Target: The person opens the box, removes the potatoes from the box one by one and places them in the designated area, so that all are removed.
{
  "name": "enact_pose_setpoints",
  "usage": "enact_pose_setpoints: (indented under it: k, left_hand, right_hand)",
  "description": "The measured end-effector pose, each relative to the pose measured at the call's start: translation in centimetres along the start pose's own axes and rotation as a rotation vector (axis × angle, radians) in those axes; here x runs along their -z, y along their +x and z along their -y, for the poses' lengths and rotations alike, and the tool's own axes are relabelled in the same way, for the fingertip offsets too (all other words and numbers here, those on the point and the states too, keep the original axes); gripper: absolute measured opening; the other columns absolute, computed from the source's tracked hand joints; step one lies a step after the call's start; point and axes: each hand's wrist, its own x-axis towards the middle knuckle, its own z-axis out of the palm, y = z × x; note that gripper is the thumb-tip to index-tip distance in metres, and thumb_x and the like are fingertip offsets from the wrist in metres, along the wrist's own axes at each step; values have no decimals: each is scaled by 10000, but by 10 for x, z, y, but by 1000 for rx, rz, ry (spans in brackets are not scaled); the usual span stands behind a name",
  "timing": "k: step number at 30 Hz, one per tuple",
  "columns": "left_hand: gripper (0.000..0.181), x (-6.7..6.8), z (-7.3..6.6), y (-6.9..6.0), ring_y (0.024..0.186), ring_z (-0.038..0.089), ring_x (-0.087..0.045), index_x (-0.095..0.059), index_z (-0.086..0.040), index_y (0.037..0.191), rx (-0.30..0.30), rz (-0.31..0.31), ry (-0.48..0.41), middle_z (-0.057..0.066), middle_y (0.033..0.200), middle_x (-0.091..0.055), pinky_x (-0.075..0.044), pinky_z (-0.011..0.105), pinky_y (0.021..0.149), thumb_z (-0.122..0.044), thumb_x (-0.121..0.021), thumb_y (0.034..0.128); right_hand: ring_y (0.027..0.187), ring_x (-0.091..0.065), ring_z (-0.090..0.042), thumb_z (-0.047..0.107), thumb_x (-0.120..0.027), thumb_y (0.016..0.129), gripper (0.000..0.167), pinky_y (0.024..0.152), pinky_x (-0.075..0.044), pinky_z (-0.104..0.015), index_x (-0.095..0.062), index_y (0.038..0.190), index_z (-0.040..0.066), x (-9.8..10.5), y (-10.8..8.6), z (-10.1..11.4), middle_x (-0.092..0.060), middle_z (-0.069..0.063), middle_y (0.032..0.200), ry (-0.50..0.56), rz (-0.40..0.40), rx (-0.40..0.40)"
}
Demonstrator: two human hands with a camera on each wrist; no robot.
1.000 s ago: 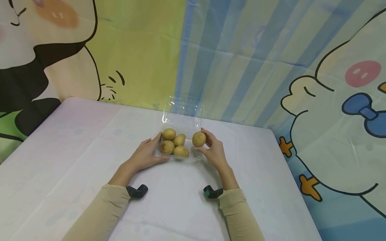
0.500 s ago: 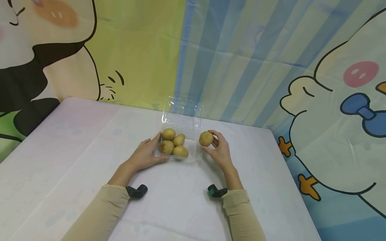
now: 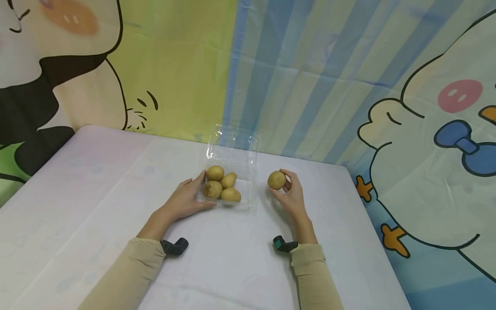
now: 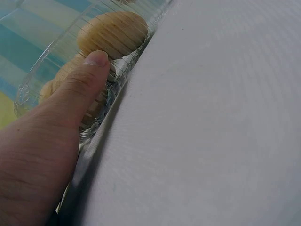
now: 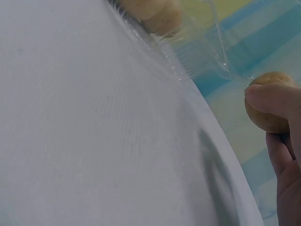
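The right grip (image 3: 291, 196) pinches one potato (image 3: 277, 180) between thumb and fingers, just right of a clear plastic container (image 3: 248, 189) and apart from it. The left grip (image 3: 187, 201) is spread wide at the container's left end, its thumb pressed along the near wall. Four potatoes (image 3: 229, 180) sit inside, toward the left. The raised lid (image 3: 233, 146) stands behind. Below lies a white-covered surface (image 3: 228, 254); beyond hangs a cartoon-printed cloth (image 3: 294, 86).
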Motion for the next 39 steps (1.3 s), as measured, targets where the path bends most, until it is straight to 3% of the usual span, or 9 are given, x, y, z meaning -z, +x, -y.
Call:
enact_pose_setpoints:
  k: [7, 14, 19, 22, 29, 39]
  left_hand:
    - [1159, 1, -2, -1, 1362, 321, -394, -140, -10, 1515, -14, -11, 0, 168, 1535, -300, -185, 486, 1175, -684, -660, 730]
    - [1159, 0, -1, -1, 1346, 339, -411, -146, -3, 1513, -26, -22, 4, 187, 1528, -306, -192, 498, 1168, -690, -655, 730]
    - [1176, 2, 0, -1, 1355, 339, -397, -134, -16, 1517, -16, -17, 6, 174, 1533, -303, -196, 503, 1166, -721, -634, 720]
    - [1176, 3, -1, -2, 1356, 325, -401, -133, -21, 1519, -11, -15, 8, 163, 1534, -305, -193, 489, 1173, -720, -637, 719]
    - [1168, 1, 0, -2, 1350, 325, -410, -141, -12, 1515, -17, -23, 6, 170, 1532, -307, -190, 488, 1172, -699, -655, 722]
    - [1159, 0, 0, -1, 1353, 308, -411, -147, 2, 1511, -37, -22, 10, 178, 1532, -302, -193, 476, 1172, -703, -640, 733]
  right_hand:
    - [1264, -514, -328, -17, -812, 694, 702, 1004, -462, -291, -483, 1311, 55, 6, -2, -6, -452, -131, 1337, -24, -28, -68]
    - [1272, -507, -331, -2, -805, 715, 694, 1043, -433, -329, -500, 1339, 11, 11, -9, 14, -492, -188, 1383, -29, -55, -100]
    - [1275, -510, -307, -4, -793, 728, 688, 1042, -438, -327, -492, 1347, 14, 10, -10, 17, -507, -189, 1380, -51, -53, -131]
    - [1280, -507, -298, 5, -793, 730, 690, 1035, -441, -311, -490, 1349, 23, 8, -9, 13, -515, -196, 1376, -48, -41, -161]
    - [1297, -498, -231, 114, -828, 709, 725, 1041, -436, -268, -498, 1354, 132, 6, -3, -33, -520, -116, 1397, -53, -49, -190]
    - [1323, -468, -242, 115, -801, 740, 725, 1044, -433, -289, -463, 1382, 117, 6, -5, -34, -485, -126, 1429, -95, 19, -158]
